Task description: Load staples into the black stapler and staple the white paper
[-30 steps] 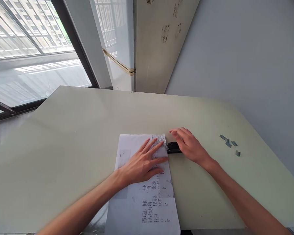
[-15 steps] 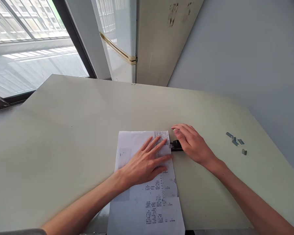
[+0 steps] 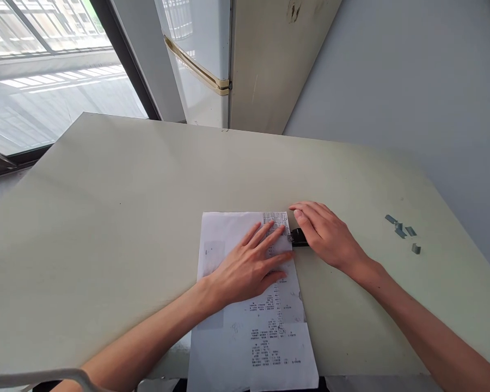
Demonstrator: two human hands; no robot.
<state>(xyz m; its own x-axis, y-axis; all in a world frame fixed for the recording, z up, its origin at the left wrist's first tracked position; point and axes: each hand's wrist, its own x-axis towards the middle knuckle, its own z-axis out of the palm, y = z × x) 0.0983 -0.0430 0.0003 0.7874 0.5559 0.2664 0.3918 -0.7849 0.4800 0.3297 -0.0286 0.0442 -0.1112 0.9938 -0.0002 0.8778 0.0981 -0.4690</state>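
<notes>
Printed paper sheets (image 3: 265, 337) lie on the table, reaching past its near edge. My left hand (image 3: 251, 267) rests flat on their upper part, fingers spread toward the right margin. At the upper right edge of the paper sits a black stapler (image 3: 299, 237), its front end meeting the sheet. My right hand (image 3: 324, 234) covers the rest of the stapler from above, palm down on it with the fingers together and slightly curled. The stapler's rear part is hidden under this hand.
Several small grey strips that look like staples (image 3: 402, 228) lie on the pale table (image 3: 147, 179) at the right. A white refrigerator (image 3: 253, 76) stands beyond the far edge. A light grey curved bar (image 3: 65, 374) crosses the lower left corner.
The view has shifted slightly, so paper and hands sit a little further right and higher. The stapler's top appears pressed lower under my right hand. My left hand stays flat on the paper.
</notes>
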